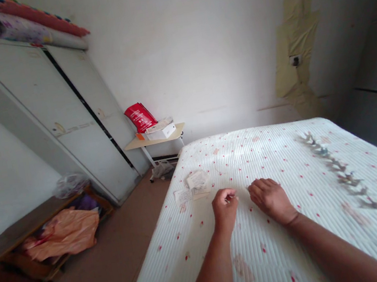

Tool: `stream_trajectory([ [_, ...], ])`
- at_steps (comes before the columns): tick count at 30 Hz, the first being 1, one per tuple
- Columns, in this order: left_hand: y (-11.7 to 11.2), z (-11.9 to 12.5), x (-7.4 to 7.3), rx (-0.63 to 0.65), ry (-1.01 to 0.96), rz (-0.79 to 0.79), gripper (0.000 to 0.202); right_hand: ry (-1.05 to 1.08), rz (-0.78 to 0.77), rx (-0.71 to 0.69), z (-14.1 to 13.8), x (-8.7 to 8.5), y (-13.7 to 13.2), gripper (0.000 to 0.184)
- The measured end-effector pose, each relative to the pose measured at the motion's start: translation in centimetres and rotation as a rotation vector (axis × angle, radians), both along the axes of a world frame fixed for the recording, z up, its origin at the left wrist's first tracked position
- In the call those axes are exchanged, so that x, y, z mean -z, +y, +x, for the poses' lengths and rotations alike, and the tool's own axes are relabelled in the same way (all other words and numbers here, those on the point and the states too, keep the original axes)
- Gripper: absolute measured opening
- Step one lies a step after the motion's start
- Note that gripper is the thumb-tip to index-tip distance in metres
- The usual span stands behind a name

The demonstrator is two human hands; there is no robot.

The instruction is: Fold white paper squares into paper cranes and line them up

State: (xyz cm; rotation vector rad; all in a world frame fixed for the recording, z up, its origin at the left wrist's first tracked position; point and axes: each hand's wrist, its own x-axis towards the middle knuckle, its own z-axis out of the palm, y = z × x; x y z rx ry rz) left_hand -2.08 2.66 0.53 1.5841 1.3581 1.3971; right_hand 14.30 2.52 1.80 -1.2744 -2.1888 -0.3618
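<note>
My left hand (pixel 225 206) is closed over the striped, red-dotted bed cover (pixel 268 263), thumb and fingers curled into a pinch. Whatever it may hold is too small to make out. A short gap to the right, my right hand (pixel 270 198) is also closed, its fingers bent down and together, with their tips mostly hidden. Beyond and left of my left hand lie a few printed paper pieces (pixel 198 179), partly overlapping. Toward the right side of the bed stands a row of several small folded figures (pixel 338 164), which look like paper birds.
Behind the bed's left corner, a small table (pixel 131 145) bears a white box (pixel 162 132) and a red bag (pixel 140 117). A tall cabinet (pixel 39 104) stands at the left. Below it, orange cloth (pixel 64 233) hangs over a low wooden bench (pixel 13 225). The wall has a socket (pixel 295 60).
</note>
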Motion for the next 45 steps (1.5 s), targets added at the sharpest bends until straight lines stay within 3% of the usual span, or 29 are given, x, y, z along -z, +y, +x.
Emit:
stream_trajectory([
  [6,-0.3,-0.1,0.3,0.033,0.401,0.097,0.021,-0.2,-0.071,-0.097,-1.4,1.0,-0.7,0.015],
  [13,-0.7,-0.1,1.0,0.091,0.717,0.06,0.019,0.017,-0.352,-0.13,-0.2,2.2,0.0,0.014],
  [18,-0.8,-0.3,0.5,0.124,0.743,0.051,0.024,0.202,-0.475,-0.22,0.3,1.8,0.3,0.014],
  [23,-0.8,-0.5,0.5,0.144,0.745,0.053,0.025,0.275,-0.547,-0.204,0.4,1.5,0.2,0.019],
  [34,-0.7,-0.6,0.7,0.141,0.749,0.063,0.025,0.153,-0.644,0.017,-0.5,0.8,0.7,0.02],
  [45,-0.8,-1.0,1.1,0.173,0.731,0.12,0.029,0.081,-0.7,0.101,-1.1,0.2,1.2,0.019],
])
